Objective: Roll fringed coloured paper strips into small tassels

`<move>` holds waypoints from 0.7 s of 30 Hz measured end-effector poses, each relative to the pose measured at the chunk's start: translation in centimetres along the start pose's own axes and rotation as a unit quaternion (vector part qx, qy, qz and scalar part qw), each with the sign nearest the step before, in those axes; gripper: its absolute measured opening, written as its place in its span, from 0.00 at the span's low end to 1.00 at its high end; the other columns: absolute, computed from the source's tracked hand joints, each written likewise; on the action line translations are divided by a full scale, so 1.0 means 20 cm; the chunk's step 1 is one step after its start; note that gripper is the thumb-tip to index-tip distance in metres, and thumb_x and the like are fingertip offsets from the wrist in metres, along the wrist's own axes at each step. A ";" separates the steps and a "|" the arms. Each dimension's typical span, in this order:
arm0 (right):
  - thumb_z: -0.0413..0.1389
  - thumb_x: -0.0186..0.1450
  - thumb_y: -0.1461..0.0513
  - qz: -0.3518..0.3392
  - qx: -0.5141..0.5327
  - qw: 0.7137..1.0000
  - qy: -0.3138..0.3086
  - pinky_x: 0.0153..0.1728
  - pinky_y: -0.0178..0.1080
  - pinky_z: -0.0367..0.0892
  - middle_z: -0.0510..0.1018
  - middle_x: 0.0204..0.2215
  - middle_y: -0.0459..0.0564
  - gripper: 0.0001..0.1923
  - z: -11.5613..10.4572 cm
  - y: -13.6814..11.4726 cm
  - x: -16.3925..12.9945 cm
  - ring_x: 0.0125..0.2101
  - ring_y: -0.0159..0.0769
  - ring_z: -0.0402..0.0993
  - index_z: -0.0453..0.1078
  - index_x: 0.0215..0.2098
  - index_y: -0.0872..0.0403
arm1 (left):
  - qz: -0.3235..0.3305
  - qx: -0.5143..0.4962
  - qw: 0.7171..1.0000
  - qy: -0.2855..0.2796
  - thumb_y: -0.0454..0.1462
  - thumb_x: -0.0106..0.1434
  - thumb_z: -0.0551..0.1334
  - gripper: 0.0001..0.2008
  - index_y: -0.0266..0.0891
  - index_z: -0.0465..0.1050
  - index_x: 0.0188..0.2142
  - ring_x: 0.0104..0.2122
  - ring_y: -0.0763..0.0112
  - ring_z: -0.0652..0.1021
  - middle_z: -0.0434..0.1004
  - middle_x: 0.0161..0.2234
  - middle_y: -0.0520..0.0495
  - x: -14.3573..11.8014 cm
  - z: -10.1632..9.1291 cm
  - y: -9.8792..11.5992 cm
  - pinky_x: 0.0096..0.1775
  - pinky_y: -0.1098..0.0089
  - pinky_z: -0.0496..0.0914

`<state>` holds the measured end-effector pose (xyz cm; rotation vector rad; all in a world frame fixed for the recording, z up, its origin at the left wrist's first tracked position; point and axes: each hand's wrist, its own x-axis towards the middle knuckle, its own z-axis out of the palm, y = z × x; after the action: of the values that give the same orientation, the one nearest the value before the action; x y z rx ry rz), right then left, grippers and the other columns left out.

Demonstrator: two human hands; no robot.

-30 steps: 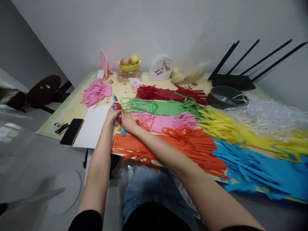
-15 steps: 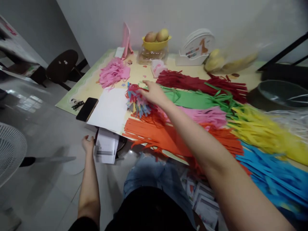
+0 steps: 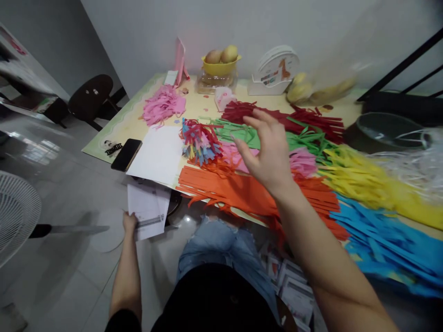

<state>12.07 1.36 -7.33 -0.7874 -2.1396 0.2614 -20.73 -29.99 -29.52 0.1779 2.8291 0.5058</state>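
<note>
Below the table's front edge, my left hand (image 3: pixel 129 221) is closed on the left edge of a white printed paper (image 3: pixel 148 205), which hangs slightly tilted. My right hand (image 3: pixel 268 150) is open with fingers spread, over green strips (image 3: pixel 238 131) and pink strips (image 3: pixel 304 161) on the table. A multicoloured bundle of strips (image 3: pixel 200 143) lies left of it, apart from the fingers. Next to the bundle is a blank white sheet (image 3: pixel 157 154). Orange strips (image 3: pixel 235 189) spread along the front edge, and dark red strips (image 3: pixel 311 121) lie farther back.
A phone (image 3: pixel 127 154) lies near the table's left corner. Behind are a pink strip pile (image 3: pixel 162 106), a yellow fruit bowl (image 3: pixel 221 68) and a white plate holder (image 3: pixel 270 86). Yellow strips (image 3: pixel 370 180) and blue strips (image 3: pixel 387 240) lie right. A fan (image 3: pixel 17 216) stands left.
My right hand has lifted off the multicoloured bundle and moved right, fingers spreading. My left hand has closed on the printed paper, which has shifted left and tilted.
</note>
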 end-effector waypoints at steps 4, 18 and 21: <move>0.51 0.70 0.53 0.001 0.104 0.995 -0.008 0.61 0.56 0.62 0.72 0.59 0.57 0.20 -0.03 -0.15 -0.21 0.60 0.47 0.67 0.67 0.58 0.48 | -0.038 -0.132 0.980 0.147 0.41 0.68 0.58 0.10 0.36 0.67 0.44 0.33 0.68 0.74 0.68 0.32 0.51 -0.14 -0.29 -0.24 0.38 0.64 0.73; 0.59 0.60 0.41 0.303 0.495 0.800 -0.153 0.53 0.47 0.73 0.81 0.50 0.56 0.30 -0.03 -0.18 -0.59 0.50 0.46 0.79 0.75 0.51 0.52 | 0.316 -0.457 0.825 -0.106 0.48 0.66 0.58 0.11 0.49 0.62 0.45 0.25 0.71 0.72 0.69 0.29 0.52 -1.05 -0.20 0.67 0.28 0.71 0.69; 0.61 0.60 0.44 0.373 0.441 0.811 -0.095 0.52 0.48 0.74 0.83 0.45 0.54 0.24 -0.24 -0.04 -0.73 0.48 0.47 0.80 0.78 0.44 0.52 | 0.426 -0.470 0.763 -0.124 0.44 0.67 0.60 0.23 0.56 0.56 0.60 0.42 0.67 0.77 0.70 0.53 0.44 -1.17 -0.20 0.97 0.41 0.66 0.74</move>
<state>22.13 -8.70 -13.22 -0.9816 -1.4642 1.6621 2.01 -16.98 -13.62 1.1964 1.7546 1.8089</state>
